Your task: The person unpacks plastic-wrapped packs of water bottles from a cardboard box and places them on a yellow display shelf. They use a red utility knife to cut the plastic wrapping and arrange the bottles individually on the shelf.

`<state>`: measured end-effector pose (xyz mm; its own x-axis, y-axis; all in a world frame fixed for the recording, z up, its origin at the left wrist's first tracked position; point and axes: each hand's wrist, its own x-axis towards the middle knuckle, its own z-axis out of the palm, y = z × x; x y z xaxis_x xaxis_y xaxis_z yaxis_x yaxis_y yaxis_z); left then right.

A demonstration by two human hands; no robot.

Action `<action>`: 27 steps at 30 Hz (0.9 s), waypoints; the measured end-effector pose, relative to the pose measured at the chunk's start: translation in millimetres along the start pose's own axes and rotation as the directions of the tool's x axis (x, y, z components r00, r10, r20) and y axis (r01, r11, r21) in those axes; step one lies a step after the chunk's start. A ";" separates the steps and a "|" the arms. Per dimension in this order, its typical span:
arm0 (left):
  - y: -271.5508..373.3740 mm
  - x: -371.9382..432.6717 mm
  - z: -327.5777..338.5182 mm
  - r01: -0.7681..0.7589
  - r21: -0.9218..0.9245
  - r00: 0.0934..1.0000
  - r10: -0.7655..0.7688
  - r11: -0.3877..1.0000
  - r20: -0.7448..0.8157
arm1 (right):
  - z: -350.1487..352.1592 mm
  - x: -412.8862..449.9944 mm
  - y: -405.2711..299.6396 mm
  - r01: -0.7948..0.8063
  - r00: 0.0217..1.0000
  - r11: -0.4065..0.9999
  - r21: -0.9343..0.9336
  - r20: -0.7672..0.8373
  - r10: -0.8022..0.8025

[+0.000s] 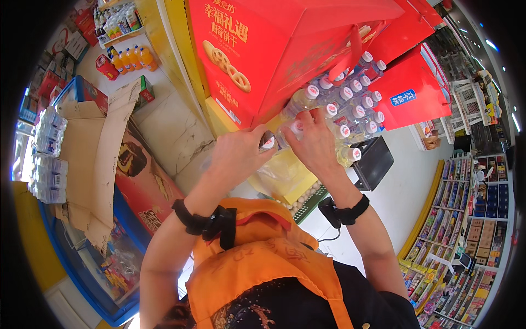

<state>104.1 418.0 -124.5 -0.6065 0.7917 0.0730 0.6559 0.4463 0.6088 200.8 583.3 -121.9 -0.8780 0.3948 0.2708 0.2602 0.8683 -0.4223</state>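
Note:
My left hand [240, 154] is closed around the upper part of a clear plastic bottle; its white cap [268, 143] shows between thumb and fingers, while its lower body is mostly hidden. Just to the right, the fingers of my right hand [316, 144] grip the top of another bottle [284, 141]. Several more white-capped bottles [346, 93] stand close together in rows beyond and beside my right hand. Directly behind my hands rises a large red cookie gift box [246, 57]. Under the bottles is a yellow surface [294, 172], with clear plastic film [273, 170] on it.
Eggs [315, 190] lie in a green crate [306, 209] near my apron. A black box-like object [374, 162] stands right of the bottles, below a red gift bag [411, 90]. At left, flattened cardboard [88, 156] and wrapped bottle packs [49, 172] rest on a blue-framed freezer [61, 251].

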 end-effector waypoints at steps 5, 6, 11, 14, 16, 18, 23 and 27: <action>0.2 -13.9 3.3 0.063 -0.014 0.997 -0.063 0.998 -0.051 | 0.5 -15.2 19.2 -0.023 0.999 0.999 0.040 0.026 0.022; -1.0 -16.2 3.3 0.100 -0.025 0.991 -0.101 0.995 -0.088 | -1.3 -21.0 33.3 0.044 0.999 0.995 0.088 0.011 -0.045; -2.5 -20.1 -1.8 0.174 -0.055 0.978 -0.179 0.983 -0.108 | -12.1 -33.6 35.4 0.092 0.991 0.994 -0.061 -0.089 -0.097; -1.2 -23.3 2.7 0.151 -0.058 0.980 -0.157 0.987 -0.125 | -11.1 -41.8 29.8 -0.025 0.999 0.999 -0.041 -0.047 0.023; 0.9 -25.3 4.8 0.160 -0.059 0.973 -0.168 0.985 -0.161 | -10.1 -45.0 33.1 0.038 0.993 0.999 -0.006 -0.112 -0.039; 3.8 -25.5 3.6 0.176 -0.055 0.970 -0.183 0.983 -0.158 | -12.0 -44.8 33.6 0.115 0.987 0.993 0.003 -0.111 -0.114; -2.0 -38.5 -3.7 0.230 -0.085 0.950 -0.242 0.970 -0.199 | -47.3 -27.5 3.1 0.228 0.971 0.968 0.104 -0.103 -0.218; -10.7 -64.2 -19.7 0.328 -0.055 0.916 -0.332 0.943 -0.227 | -85.1 -5.7 -23.4 0.334 0.943 0.928 0.165 -0.049 -0.330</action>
<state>127.2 354.2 -120.1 -0.8748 0.4825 0.0442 0.3952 0.6578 0.6412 233.9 586.3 -40.0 -0.8939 0.1001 0.4369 -0.1176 0.8882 -0.4442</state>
